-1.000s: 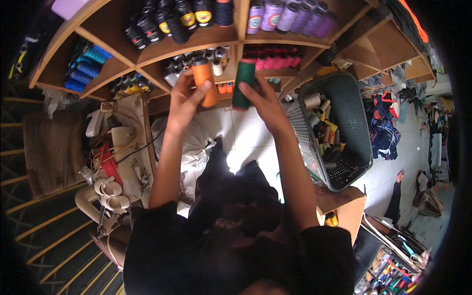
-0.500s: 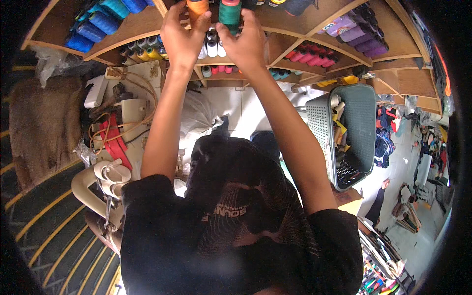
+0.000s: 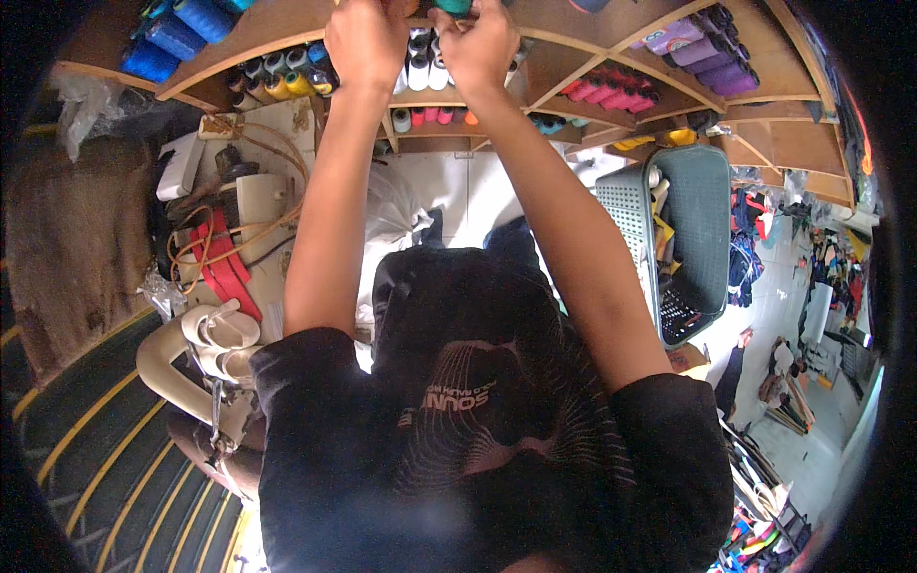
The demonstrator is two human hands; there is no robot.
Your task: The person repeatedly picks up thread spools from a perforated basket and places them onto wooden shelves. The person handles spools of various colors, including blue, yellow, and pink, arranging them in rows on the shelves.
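Note:
Both my arms reach up to a wooden thread shelf at the top of the head view. My left hand is closed around an orange thread spool, of which only a sliver shows past my fingers. Beside it, my right hand grips a green thread spool, its thumb and fingers bent around the lower part. The upper parts of both spools are cut off by the top edge. White thread spools stand in the compartment just below and between my hands.
Blue spools fill the left compartment; pink spools and purple spools sit right. A grey plastic basket holding bits of material stands below the shelf. Left are a sewing machine, looped cords and a red strip.
My hands and both spools have moved higher, partly out of the top of the view. The spools show less than before, and my right fingers are curled in more.

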